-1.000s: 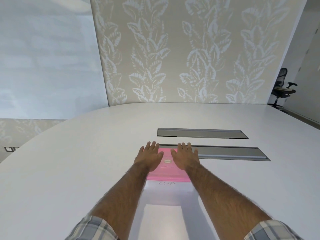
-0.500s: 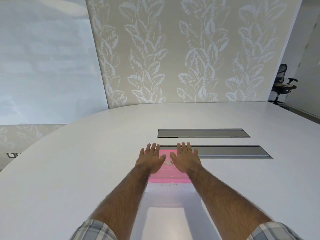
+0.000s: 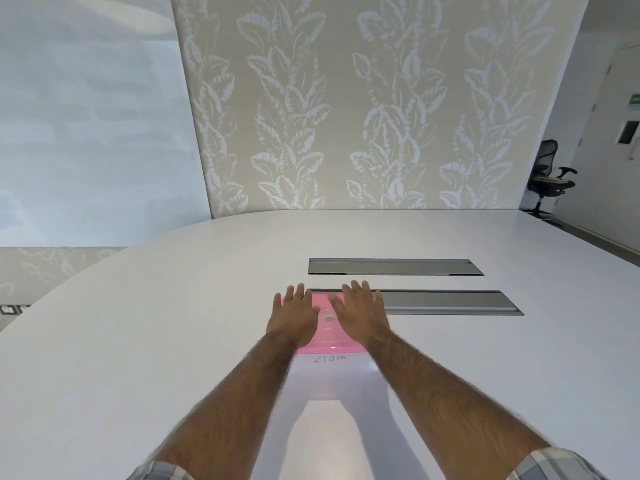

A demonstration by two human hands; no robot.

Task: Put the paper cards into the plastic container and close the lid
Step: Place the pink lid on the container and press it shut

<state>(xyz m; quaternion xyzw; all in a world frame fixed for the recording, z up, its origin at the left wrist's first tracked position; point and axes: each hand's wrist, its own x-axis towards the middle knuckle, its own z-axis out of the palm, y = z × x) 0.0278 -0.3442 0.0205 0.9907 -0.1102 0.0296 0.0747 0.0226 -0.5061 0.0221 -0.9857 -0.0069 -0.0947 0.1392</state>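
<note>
Left hand (image 3: pixel 293 317) and right hand (image 3: pixel 362 315) flat on the pink lid (image 3: pixel 327 332), fingers straight, gripping nothing (container on white table (image 3: pixel 138 341)).

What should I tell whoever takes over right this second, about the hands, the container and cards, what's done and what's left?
Left hand: flat, fingers straight, on the pink lid.
Right hand: the same, beside it on the lid.
Plastic container: on the white table, lid on top.
Paper cards: none in view; probably inside, but I cannot confirm.
Done: lid set on the container.
Left: check that the lid is seated all round, then lift both hands.
</note>
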